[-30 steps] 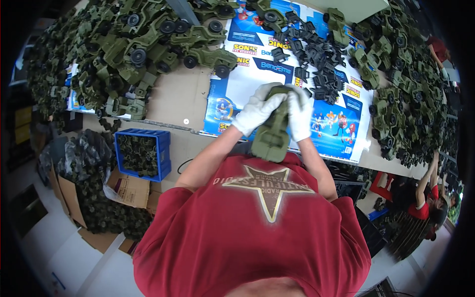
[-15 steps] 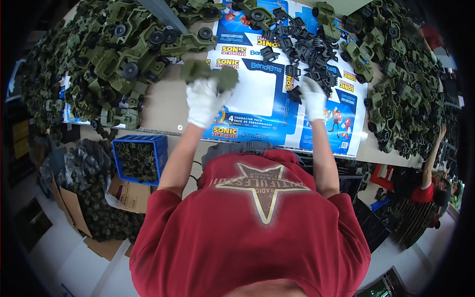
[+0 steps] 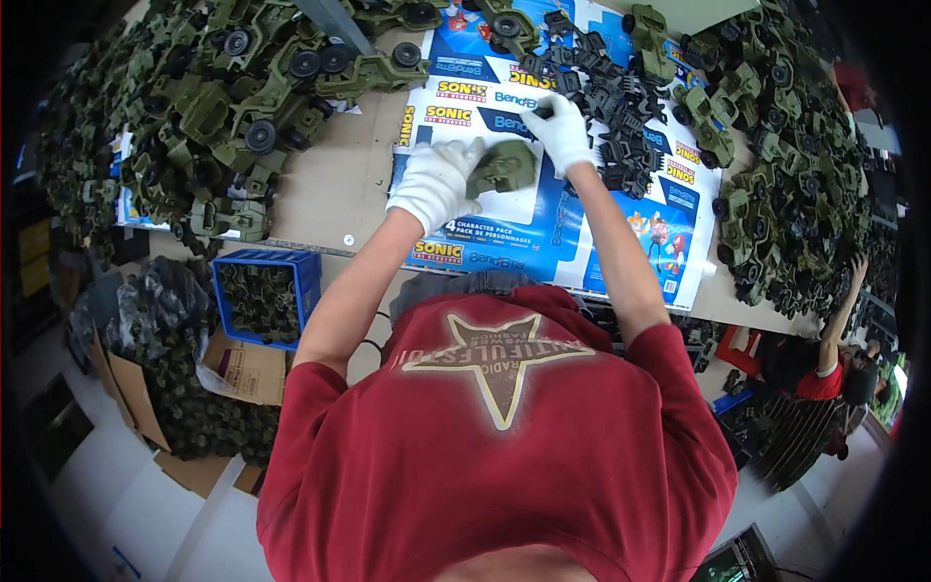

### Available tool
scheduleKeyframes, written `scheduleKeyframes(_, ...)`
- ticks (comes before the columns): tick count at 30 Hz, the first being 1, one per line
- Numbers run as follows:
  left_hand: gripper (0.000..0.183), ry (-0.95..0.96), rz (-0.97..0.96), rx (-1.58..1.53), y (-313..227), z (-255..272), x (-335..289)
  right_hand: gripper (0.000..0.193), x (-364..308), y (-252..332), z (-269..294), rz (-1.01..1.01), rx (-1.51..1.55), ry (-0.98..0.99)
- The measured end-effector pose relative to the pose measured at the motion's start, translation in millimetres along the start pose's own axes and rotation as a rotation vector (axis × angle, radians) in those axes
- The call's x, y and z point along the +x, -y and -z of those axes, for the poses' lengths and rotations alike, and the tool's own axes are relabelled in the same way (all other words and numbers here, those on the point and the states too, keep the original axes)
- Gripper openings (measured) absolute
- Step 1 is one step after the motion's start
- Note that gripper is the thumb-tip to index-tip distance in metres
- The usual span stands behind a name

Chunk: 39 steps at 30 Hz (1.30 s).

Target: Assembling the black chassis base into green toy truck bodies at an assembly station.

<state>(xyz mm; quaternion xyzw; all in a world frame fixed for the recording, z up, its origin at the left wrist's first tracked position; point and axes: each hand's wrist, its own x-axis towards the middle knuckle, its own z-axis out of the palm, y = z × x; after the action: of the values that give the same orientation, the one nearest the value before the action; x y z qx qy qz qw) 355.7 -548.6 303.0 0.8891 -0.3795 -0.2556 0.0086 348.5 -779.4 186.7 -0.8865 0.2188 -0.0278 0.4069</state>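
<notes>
My left hand (image 3: 438, 184), in a white glove, is closed around the left end of an olive-green toy vehicle body (image 3: 504, 167). It is held over the printed sheet, and my fingers hide part of it. My right hand (image 3: 562, 134), also gloved, is just above and to the right of the vehicle body, apart from it. Its thumb and fingertips are pinched together, and whatever lies between them is too small or hidden to make out. Beyond and to the right of that hand is a loose pile of black plastic parts (image 3: 626, 107).
Green toy vehicles with black wheels (image 3: 262, 136) are heaped on the left, with another heap (image 3: 790, 194) on the right. A blue crate (image 3: 267, 299) and an open carton (image 3: 242, 373) hold more below the table edge. Another person's arm (image 3: 842, 315) reaches toward the right heap.
My left hand has brought the green vehicle body rightward and turned it. My right hand has left the black parts and moved up and left, toward the vehicle body.
</notes>
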Motion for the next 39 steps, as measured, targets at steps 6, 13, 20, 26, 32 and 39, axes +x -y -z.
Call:
scheduleKeyframes(6, 0.119, -0.11, 0.099, -0.241, 14, -38, 11, 0.049, -151, -67, 21, -0.15, 0.422, -0.064)
scheduleKeyframes(13, 0.102, 0.02, 0.082, -0.644, 18, -46, 33, 0.044, -188, -83, 47, 0.24, -0.266, -0.01)
scheduleKeyframes(20, 0.083, 0.1, -0.091, -1.181, -9, -17, -8, 0.051, -153, -25, 71, -0.194, 0.951, 0.057)
scheduleKeyframes(26, 0.078, 0.063, -0.237, -1.362, -30, -13, -30, 0.072, -130, 5, 81, -0.101, 1.275, 0.527)
scheduleKeyframes(32, 0.075, 0.165, -0.136, -1.466, -34, -10, -39, 0.059, -128, -3, 77, -0.093, 1.301, 0.582)
scheduleKeyframes(39, 0.07, 0.151, -0.116, -1.47, -40, -11, -37, 0.06, -130, -6, 76, -0.047, 1.363, 0.567)
